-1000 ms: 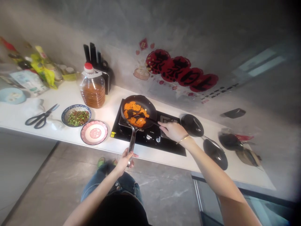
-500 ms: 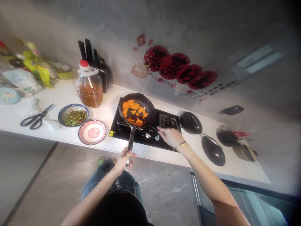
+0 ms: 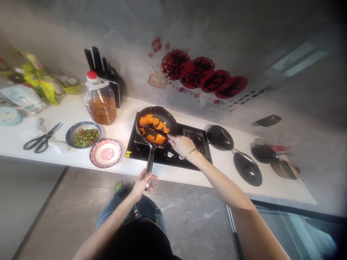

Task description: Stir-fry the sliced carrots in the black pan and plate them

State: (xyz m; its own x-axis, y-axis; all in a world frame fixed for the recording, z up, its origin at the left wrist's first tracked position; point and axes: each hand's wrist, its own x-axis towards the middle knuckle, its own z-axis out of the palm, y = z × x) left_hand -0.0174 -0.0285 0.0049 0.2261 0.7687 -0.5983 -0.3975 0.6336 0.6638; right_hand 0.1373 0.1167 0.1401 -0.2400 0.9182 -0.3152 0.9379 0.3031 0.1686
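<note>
A black frying pan [image 3: 169, 121] full of orange slices [image 3: 151, 121] sits on the black gas hob [image 3: 165, 155]. My left hand [image 3: 142, 184] is closed round the end of the pan's long metal handle [image 3: 150, 162], out past the counter's front edge. My right hand [image 3: 181, 145] grips the handle of a black spatula [image 3: 153, 133] whose blade lies among the slices near the middle of the pan. A gold bangle circles my right wrist.
Left of the hob stand a pink plate [image 3: 105, 153], a blue-rimmed bowl of chopped greens [image 3: 83, 135], scissors [image 3: 40, 138], an oil jug [image 3: 100, 103] and a knife block [image 3: 108, 81]. To the right lie black lids and ladles [image 3: 221, 138]. White counter [image 3: 124, 130].
My right hand has moved left and closer to the pan, pushing the spatula further in among the slices. My left hand keeps its hold on the handle.
</note>
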